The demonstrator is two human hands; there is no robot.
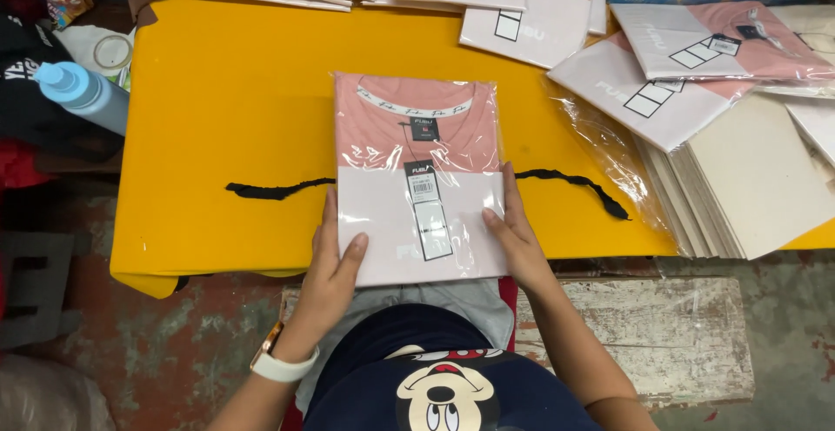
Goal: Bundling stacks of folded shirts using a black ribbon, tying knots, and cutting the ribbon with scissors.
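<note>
Bright, even overhead light; sharp focus, faint plastic glare.

Bare forearms, a white-strapped watch (280, 363) with a rose-gold case – and a navy cartoon-mouse top (444, 379).
</note>
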